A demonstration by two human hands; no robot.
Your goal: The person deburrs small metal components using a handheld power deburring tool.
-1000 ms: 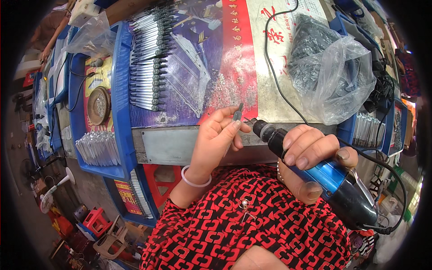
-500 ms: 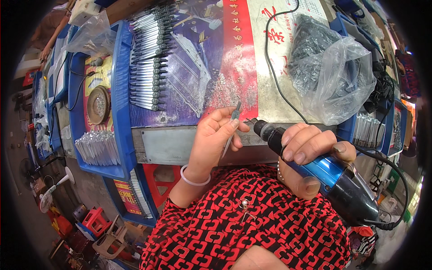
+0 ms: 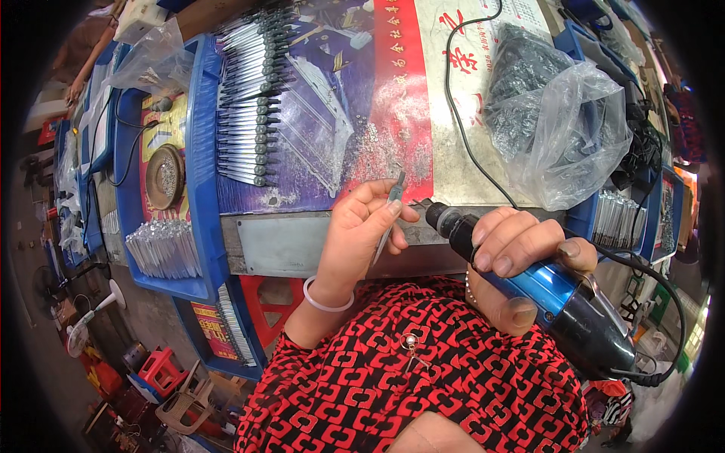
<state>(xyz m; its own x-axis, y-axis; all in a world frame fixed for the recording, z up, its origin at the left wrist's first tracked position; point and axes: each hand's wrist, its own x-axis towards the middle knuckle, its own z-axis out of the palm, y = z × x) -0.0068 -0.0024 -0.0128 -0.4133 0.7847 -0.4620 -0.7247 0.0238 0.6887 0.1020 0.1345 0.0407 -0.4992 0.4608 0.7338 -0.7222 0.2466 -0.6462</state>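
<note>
My left hand is closed in a pinch on a thin silvery rod with a dark grey head, its narrow tip pointing up. My right hand wraps round a blue and black corded electric screwdriver. The screwdriver's bit points left at the rod's head, and a small gap seems to stay between them. Both hands are above the table's near edge. Ahead and to the left, a long row of similar rods with dark heads lies side by side on the printed table cover.
At left, a blue tray holds a round dish of small parts and a bundle of bare metal rods. A clear plastic bag of dark pieces lies at right. A black cable crosses the table. Tiny rings lie scattered.
</note>
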